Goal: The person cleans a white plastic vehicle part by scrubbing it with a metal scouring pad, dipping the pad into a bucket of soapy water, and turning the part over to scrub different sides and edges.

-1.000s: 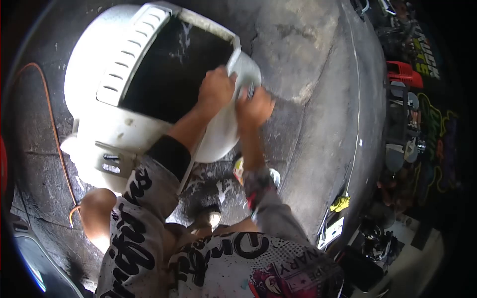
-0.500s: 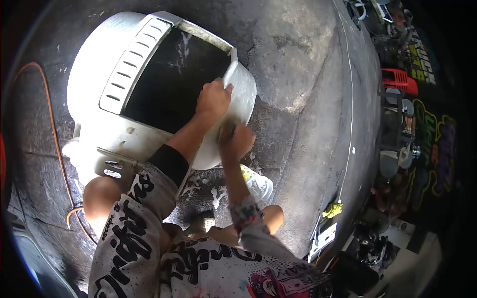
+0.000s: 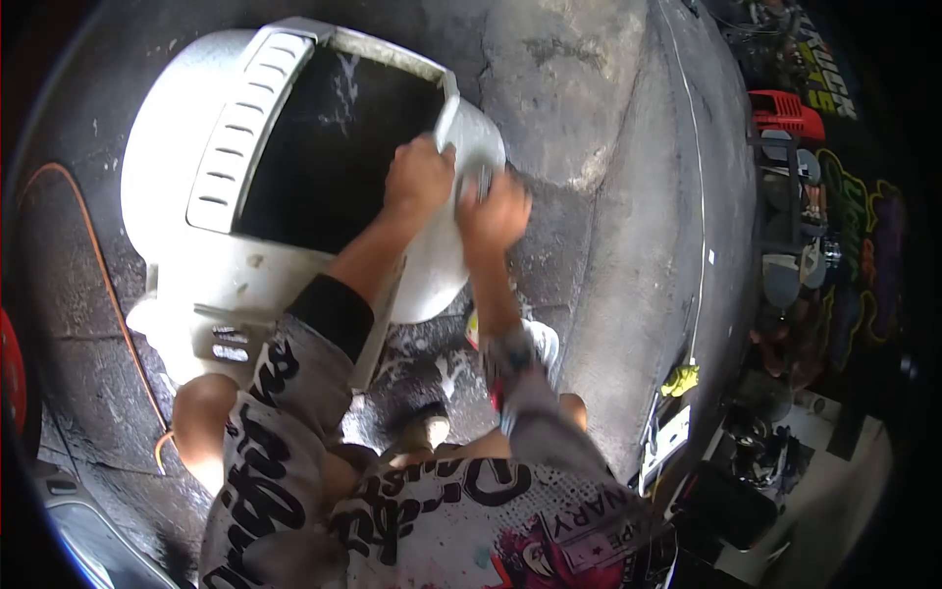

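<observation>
A large white moulded body panel [image 3: 196, 113] lies on the floor in front of me, with a slotted strip beside its wide rectangular opening. My left hand [image 3: 419, 177] is closed around the rim on the right side of that opening. Just to its right, my right hand [image 3: 496, 216] presses a small dark grey pad [image 3: 478, 183] against the panel's curved outer side. Motion blurs the pad, and the fingers partly cover it. Below my right forearm stands a white tub [image 3: 546, 346], partly hidden by the sleeve.
Wet, whitish splashes mark the dark floor [image 3: 569, 245] near my feet. An orange hose [image 3: 93, 236] runs along the left. A yellow-green cloth [image 3: 680, 381] lies to the right, with a red slotted part [image 3: 787, 115] and assorted tools farther right.
My right hand has slid forward and slightly right along the panel's side with the pad. The left hand keeps its grip on the rim. The view has shifted slightly.
</observation>
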`<state>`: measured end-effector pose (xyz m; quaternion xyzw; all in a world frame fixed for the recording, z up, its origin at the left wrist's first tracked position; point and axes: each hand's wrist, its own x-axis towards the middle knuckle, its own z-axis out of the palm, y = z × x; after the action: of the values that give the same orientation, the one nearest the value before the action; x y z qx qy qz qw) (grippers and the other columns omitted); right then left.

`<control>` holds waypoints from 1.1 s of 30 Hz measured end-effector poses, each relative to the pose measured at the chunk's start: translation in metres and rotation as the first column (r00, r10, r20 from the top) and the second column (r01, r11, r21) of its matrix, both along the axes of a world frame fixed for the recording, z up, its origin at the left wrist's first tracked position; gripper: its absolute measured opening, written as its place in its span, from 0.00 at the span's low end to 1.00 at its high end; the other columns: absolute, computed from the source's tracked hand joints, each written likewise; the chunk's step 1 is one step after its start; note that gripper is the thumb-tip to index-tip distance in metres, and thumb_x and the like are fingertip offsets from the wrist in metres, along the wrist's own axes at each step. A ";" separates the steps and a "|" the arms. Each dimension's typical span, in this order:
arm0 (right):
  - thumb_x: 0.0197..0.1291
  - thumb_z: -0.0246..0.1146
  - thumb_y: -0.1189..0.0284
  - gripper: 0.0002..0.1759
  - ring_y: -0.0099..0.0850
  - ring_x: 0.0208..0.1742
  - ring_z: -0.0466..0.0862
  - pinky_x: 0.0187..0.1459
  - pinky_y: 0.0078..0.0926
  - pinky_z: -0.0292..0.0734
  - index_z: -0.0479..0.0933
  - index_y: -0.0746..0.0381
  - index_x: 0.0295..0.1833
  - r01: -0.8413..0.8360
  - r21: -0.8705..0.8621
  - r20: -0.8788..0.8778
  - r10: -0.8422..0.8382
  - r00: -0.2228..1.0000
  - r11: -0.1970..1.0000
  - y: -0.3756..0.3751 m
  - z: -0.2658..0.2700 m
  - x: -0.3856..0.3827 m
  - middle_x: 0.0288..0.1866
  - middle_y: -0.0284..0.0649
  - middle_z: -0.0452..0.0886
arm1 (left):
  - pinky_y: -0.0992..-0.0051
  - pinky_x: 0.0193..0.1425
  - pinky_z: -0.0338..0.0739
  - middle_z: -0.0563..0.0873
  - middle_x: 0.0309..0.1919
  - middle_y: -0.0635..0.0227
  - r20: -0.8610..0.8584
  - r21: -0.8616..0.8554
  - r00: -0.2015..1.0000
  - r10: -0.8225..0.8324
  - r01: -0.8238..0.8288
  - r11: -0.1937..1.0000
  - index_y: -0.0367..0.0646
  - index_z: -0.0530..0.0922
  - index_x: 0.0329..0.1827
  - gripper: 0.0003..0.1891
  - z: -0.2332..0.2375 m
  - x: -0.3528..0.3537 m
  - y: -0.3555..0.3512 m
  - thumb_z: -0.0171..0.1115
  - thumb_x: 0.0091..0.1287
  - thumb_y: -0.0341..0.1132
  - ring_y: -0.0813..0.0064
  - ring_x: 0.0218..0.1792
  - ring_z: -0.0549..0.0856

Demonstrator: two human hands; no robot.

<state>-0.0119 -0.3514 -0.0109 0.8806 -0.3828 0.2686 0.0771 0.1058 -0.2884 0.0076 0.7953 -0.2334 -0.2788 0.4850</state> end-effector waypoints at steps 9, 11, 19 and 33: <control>0.54 0.71 0.61 0.15 0.46 0.37 0.83 0.52 0.46 0.74 0.81 0.60 0.41 0.140 0.172 -0.128 -0.119 0.985 0.975 -0.029 0.012 0.020 0.35 0.47 0.84 | 0.51 0.59 0.80 0.86 0.47 0.39 0.011 0.046 1.000 -0.006 0.006 0.999 0.36 0.83 0.50 0.19 -0.006 -0.006 -0.002 0.61 0.71 0.46 0.39 0.52 0.85; 0.54 0.71 0.61 0.15 0.45 0.38 0.82 0.51 0.46 0.74 0.80 0.58 0.42 0.025 0.090 -0.095 -0.017 0.995 0.996 0.015 -0.010 -0.026 0.36 0.45 0.84 | 0.51 0.59 0.80 0.87 0.47 0.40 0.017 0.084 1.000 0.021 -0.022 0.996 0.36 0.82 0.50 0.19 -0.007 -0.001 -0.006 0.61 0.71 0.45 0.39 0.52 0.85; 0.51 0.73 0.59 0.15 0.43 0.38 0.84 0.48 0.45 0.74 0.80 0.55 0.37 0.105 0.170 -0.139 -0.082 0.987 0.980 -0.034 0.005 0.021 0.30 0.42 0.83 | 0.51 0.58 0.80 0.86 0.45 0.38 0.056 0.047 0.998 0.003 -0.006 0.999 0.33 0.83 0.48 0.19 -0.002 -0.002 0.000 0.62 0.71 0.45 0.38 0.51 0.85; 0.53 0.72 0.62 0.12 0.42 0.31 0.80 0.38 0.46 0.69 0.77 0.55 0.35 -0.158 0.099 0.034 0.156 0.987 0.982 0.057 -0.021 -0.048 0.30 0.42 0.79 | 0.52 0.60 0.78 0.85 0.46 0.37 0.107 0.028 0.994 0.004 -0.007 1.000 0.30 0.82 0.47 0.21 -0.004 0.006 -0.004 0.61 0.70 0.45 0.38 0.53 0.84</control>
<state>-0.0601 -0.2943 -0.0321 0.9072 -0.3263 0.2653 0.0060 0.1115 -0.2919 0.0039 0.8165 -0.2528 -0.2378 0.4614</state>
